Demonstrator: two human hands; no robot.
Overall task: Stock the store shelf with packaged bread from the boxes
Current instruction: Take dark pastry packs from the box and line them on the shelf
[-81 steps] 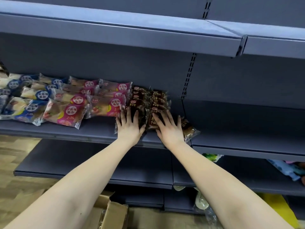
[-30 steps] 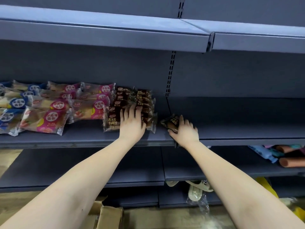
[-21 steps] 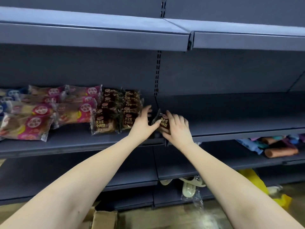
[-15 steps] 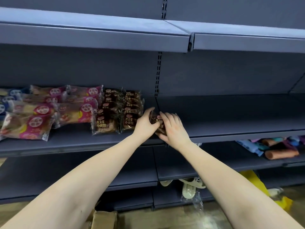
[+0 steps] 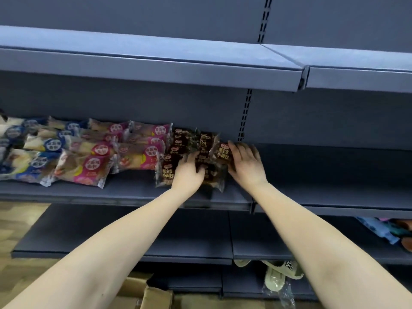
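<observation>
On the grey middle shelf lie rows of packaged bread: blue packs at the far left, pink packs beside them, then dark brown packs in two stacked rows. My right hand holds one brown pack tilted up at the right end of the brown rows. My left hand lies flat across the front brown packs, fingers spread and pressing on them.
The upper shelf overhangs the hands. To the right the middle shelf is bare. The lower shelf holds blue and orange packs at the far right. A cardboard box stands on the wooden floor; slippers lie under the shelving.
My right hand picked up the loose brown pack from the shelf and carried it left and up onto the brown rows. The left hand went back onto the stack. The view shifted left.
</observation>
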